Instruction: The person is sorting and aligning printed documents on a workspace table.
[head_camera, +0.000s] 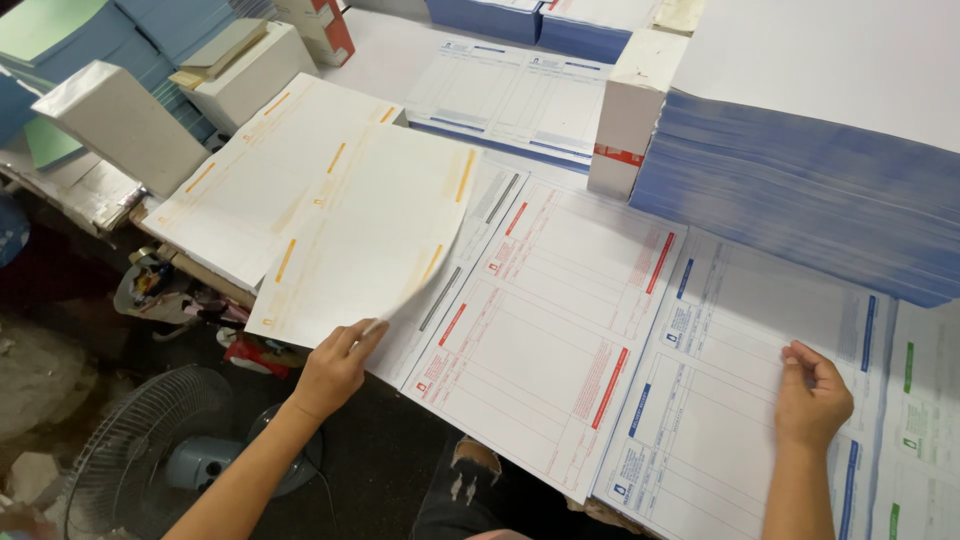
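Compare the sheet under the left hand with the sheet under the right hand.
The orange-printed sheet is lifted and curling at its lower edge, pinched by the left hand; the blue-printed sheet lies flat on its stack under the right hand. The orange-printed sheet's markings are sparse, faint bars; the blue-printed sheet shows dense ruled lines and boxes. Both are large white printed forms.

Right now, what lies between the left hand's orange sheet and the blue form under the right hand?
Head view: a grey-striped sheet and the red-printed form stack lie between the orange-printed sheet and the blue-printed form.
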